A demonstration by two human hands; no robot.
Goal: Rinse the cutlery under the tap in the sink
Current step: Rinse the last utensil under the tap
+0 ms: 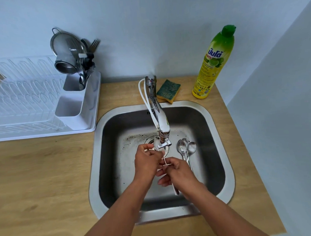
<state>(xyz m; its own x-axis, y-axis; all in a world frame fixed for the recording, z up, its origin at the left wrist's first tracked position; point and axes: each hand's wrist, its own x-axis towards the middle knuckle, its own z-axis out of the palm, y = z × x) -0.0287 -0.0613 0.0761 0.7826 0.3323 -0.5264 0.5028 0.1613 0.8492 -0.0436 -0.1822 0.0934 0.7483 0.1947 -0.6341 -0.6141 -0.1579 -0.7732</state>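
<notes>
Under the tap point(161, 124), at the centre of the sink point(220, 133), both hands meet over the drain: the left hand point(147, 162) curls its fingers round the bowl end of one spoon point(156, 144), while the right hand point(177, 171) pinches its thin handle, which runs toward 5 o'clock and shows again below the wrist. Three more spoons point(186, 149) lie together on the sink floor at 3 o'clock of the hands, bowls up, apparently waiting their turn. As I judge it, the wet handle could slip from that light pinch and drop onto the drain, or the held spoon could knock the spout tip, which sits very close above it. Counted: four spoons in the sink, one sponge point(168, 90) and one detergent bottle point(214, 62) at 1 o'clock, one drying rack point(45, 107) at 10 o'clock
</notes>
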